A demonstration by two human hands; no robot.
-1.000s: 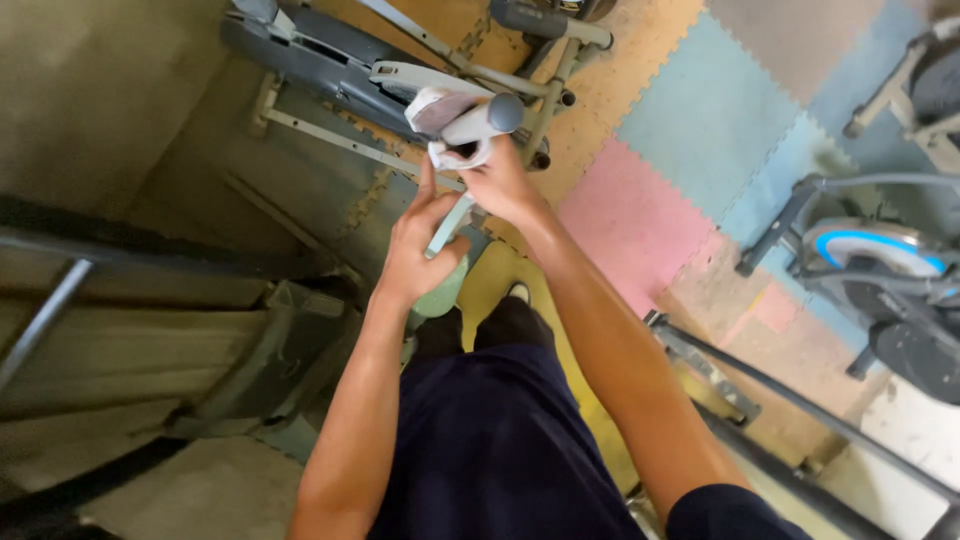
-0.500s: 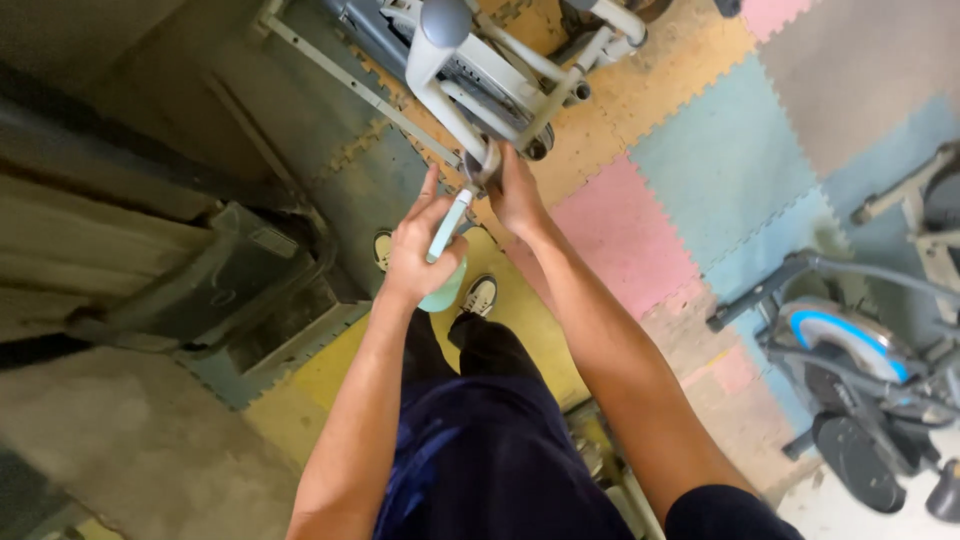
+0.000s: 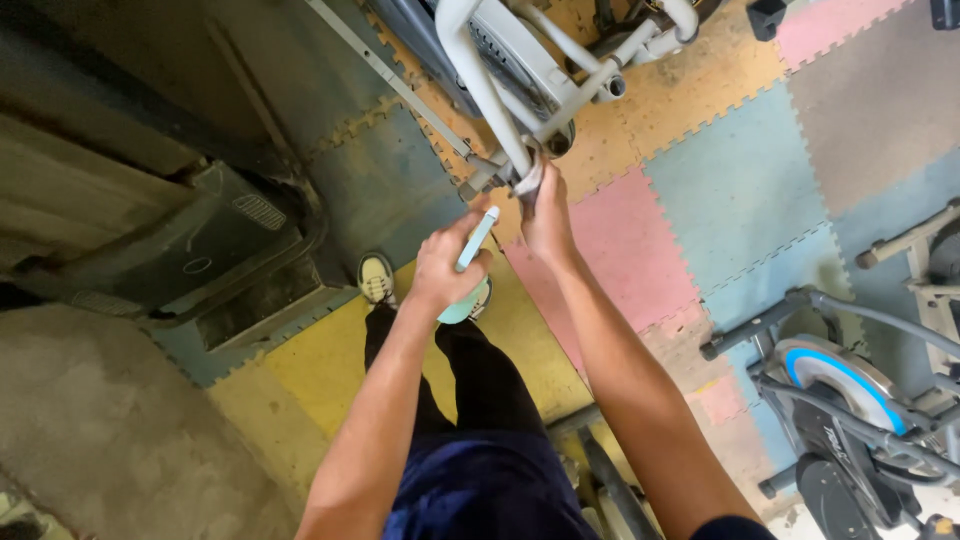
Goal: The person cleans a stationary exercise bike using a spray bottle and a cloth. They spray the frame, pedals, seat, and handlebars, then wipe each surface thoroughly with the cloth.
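1. The right hand (image 3: 548, 212) presses a small white cloth (image 3: 530, 180) against the lower end of the white tube (image 3: 490, 90) of an elliptical trainer (image 3: 520, 60), fingers closed around cloth and tube together.
2. The left hand (image 3: 445, 265) is wrapped around a pale green spray bottle (image 3: 470, 255), held just beside the other hand with its nozzle end tipped toward the tube.
3. By my reckoning the wiping sits low on the frame; the upper tube looks clean, though from here I cannot tell how much of the machine is done or left.
4. The floor is interlocking foam tiles (image 3: 740, 190) in pink, blue, yellow and orange, scuffed and dusty at the seams.
5. A dark treadmill base (image 3: 200, 250) lies to the person's left on bare concrete; a blue-rimmed exercise bike (image 3: 840, 380) stands to the right, well apart from the hands.
6. The person's pale shoes (image 3: 376, 278) stand on a yellow tile just below the hands.
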